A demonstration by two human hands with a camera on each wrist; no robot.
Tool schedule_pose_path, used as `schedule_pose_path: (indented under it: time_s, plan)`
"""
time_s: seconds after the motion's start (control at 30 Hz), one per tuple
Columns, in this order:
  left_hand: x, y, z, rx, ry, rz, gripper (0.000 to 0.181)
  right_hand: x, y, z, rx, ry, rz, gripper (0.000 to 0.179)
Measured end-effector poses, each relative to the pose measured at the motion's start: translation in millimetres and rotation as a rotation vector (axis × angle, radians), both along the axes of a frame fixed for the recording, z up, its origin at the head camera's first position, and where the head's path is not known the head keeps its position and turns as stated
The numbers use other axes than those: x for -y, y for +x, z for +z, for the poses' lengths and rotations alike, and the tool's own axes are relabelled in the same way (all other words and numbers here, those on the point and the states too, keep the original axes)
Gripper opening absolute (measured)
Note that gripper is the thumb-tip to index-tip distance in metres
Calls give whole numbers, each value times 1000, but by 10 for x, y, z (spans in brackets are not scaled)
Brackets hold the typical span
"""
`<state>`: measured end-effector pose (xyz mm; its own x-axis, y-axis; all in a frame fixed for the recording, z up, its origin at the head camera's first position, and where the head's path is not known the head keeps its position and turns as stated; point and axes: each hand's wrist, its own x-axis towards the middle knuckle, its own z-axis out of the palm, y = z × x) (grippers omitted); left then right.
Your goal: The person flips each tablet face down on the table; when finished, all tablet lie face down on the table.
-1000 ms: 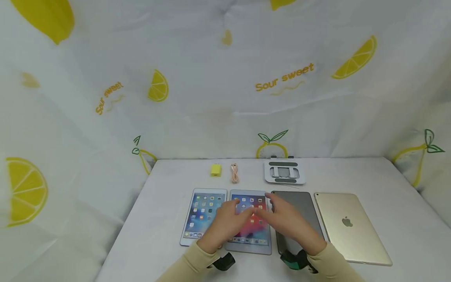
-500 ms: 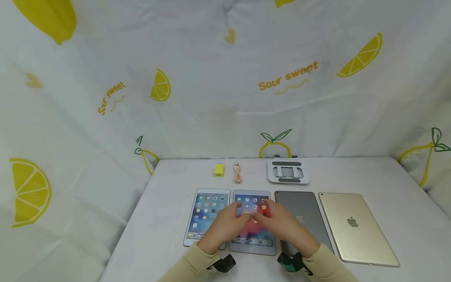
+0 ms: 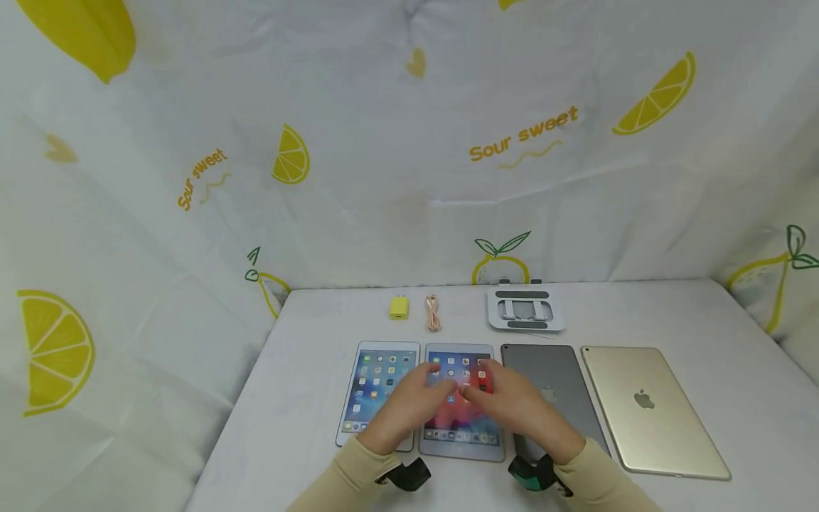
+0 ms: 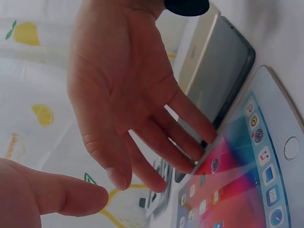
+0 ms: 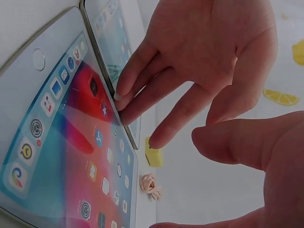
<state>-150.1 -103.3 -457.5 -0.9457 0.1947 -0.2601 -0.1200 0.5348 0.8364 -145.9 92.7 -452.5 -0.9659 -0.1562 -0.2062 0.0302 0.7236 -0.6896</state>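
Note:
Both hands are over a white-framed tablet point(image 3: 462, 441) with a lit home screen and a round home button. My left hand point(image 3: 409, 398) has its fingers extended toward that tablet's left edge; the right wrist view shows their tips in the seam beside a second lit tablet point(image 3: 371, 387). My right hand point(image 3: 515, 402) reaches toward the opposite edge, fingers loosely straight, beside a dark grey tablet point(image 3: 550, 363) lying face down. Both thumbs point at each other above the screen, a small gap between them. Whether the fingertips press on the tablet's edges is hard to tell.
A gold tablet point(image 3: 652, 419) lies back up at the right. Along the back of the white table point(image 3: 275, 398) are a yellow charger plug point(image 3: 399, 308), a bundled pink cable point(image 3: 433, 313) and a folded grey stand point(image 3: 526, 309). A lemon-print cloth point(image 3: 384, 178) hangs behind.
The head view has shifted slightly, so the tablets appear a little farther right. Both hands keep nearly the same pose; the right hand has drawn back slightly from the middle tablet's top edge.

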Motion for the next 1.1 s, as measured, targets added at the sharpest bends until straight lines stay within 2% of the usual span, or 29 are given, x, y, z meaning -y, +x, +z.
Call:
schedule_pose_path:
  time_s: [0.27,0.63,0.93,1.1]
  plan:
    - [74,-42,40,67,89,32,68,-8,2,-1,5,10,-6,76]
    - [150,-82,76,73,175,55,70,-18,9,35,23,-7,-4,73]
    - [215,-108,162,96,263,61,73,-14,-14,31,47,-5,-14,75]
    - [234,-118,200,106,271,57,72,-6,-21,11,45,1,-12,74]
